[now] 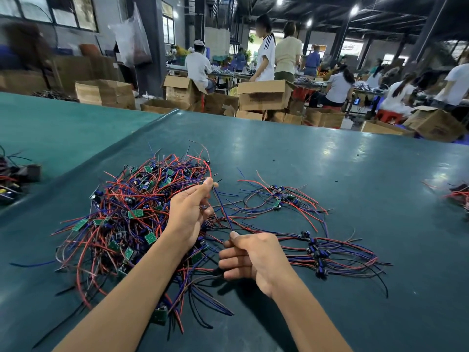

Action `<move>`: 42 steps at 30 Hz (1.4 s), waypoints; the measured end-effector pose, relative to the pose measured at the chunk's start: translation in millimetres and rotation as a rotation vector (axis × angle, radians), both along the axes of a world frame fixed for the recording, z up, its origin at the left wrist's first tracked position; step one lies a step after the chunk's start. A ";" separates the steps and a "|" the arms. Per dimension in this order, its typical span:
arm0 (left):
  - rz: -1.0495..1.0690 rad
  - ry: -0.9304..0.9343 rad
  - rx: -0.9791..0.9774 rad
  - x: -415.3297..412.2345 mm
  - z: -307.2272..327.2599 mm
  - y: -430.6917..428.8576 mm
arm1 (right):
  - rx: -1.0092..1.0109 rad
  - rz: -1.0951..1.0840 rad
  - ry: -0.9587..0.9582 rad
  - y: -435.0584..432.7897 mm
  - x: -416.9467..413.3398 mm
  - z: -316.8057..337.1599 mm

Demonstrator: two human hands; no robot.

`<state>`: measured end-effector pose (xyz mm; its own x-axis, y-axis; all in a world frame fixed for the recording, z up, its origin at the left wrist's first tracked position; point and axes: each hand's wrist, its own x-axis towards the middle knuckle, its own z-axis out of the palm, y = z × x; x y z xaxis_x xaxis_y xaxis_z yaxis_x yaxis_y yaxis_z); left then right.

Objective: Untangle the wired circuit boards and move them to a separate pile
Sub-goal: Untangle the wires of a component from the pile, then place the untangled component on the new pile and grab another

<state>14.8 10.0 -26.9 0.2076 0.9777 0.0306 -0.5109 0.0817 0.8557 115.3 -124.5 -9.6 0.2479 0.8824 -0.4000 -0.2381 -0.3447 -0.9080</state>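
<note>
A big tangle of small green circuit boards with red, blue and black wires [132, 219] lies on the dark green table [330, 158], left of centre. My left hand [189, 212] is raised over its right edge and pinches wires between thumb and fingers. My right hand [251, 257] pinches the lower end of a thin bundle of wires [223, 212] that stretches between both hands. To the right lie two sorted groups: a loose one [279, 196] farther back and a neat row of boards with their wires [319, 255] nearer to me.
More wired parts lie at the left table edge [15, 179] and at the far right [459, 191]. Beyond the table stand cardboard boxes [261, 95] and several people at other workbenches.
</note>
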 end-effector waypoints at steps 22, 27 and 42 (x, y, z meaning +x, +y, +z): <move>-0.014 -0.081 -0.080 -0.3 6.3 -1.7 | 0.101 0.118 -0.369 -5.4 -8.3 -11.3; -0.281 -0.104 -0.088 -1.7 7.9 -9.3 | 0.364 -0.442 -0.570 -0.6 7.3 -12.8; -0.747 0.081 0.027 8.2 8.6 -38.4 | 0.510 -0.347 -0.117 6.2 10.0 -12.0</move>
